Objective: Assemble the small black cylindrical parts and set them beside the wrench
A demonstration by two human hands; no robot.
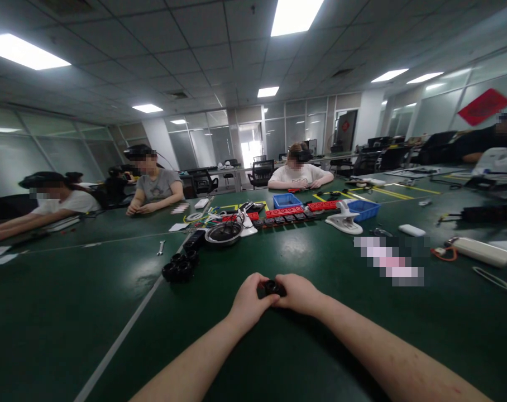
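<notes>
Between my two hands, low over the green table (220, 357), is a small round black part (272, 287). My left hand (252, 300) grips its left side, with the thumb in front. On the right side my right hand (297, 292) has its fingers closed on the same part. The two thumbs meet at the near edge. The part's underside is hidden by the fingers. A cluster of similar black round parts (180, 268) stands to the left of my hands.
Farther back are a round metal pan (223, 234), red strips (284, 211), blue trays (364, 210), a white clamp (344, 223) and cables. A wrench (161, 248) lies at the left. Several people sit around the table.
</notes>
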